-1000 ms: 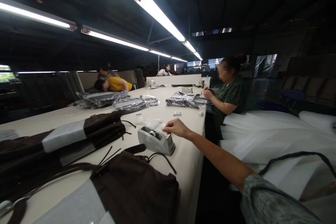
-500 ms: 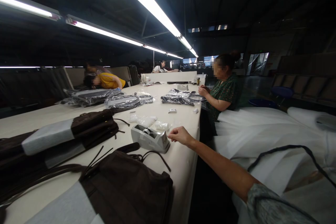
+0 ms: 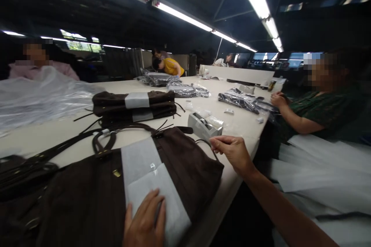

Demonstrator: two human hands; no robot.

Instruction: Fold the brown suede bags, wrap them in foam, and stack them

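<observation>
- Brown bag [image 3: 87, 193] lies flat on the near end of the desk [image 3: 52, 133], straps trailing toward the far side.
- A white paper band [image 3: 150, 177] wraps the bag's middle; a clear strip of tape shows on it.
- Left hand [image 3: 145, 224] rests flat on the band's near edge, fingers spread, pressing down and gripping nothing.
- Right hand [image 3: 232, 150] hovers above the bag's right corner, thumb and forefinger pressed together; whether anything is caught between them cannot be told.
- Grey tape dispenser [image 3: 203, 126] stands on the desk just beyond the right hand, apart from it.
- Behind the bag: a stack of folded brown bags [image 3: 136, 104] with white bands.
- Crumpled clear plastic sheeting [image 3: 34, 96] at far left.
- Dark items in clear bags [image 3: 240, 100] farther along.
- A person in a green top [image 3: 321, 108] sits at the right edge of the desk, hands on it.
</observation>
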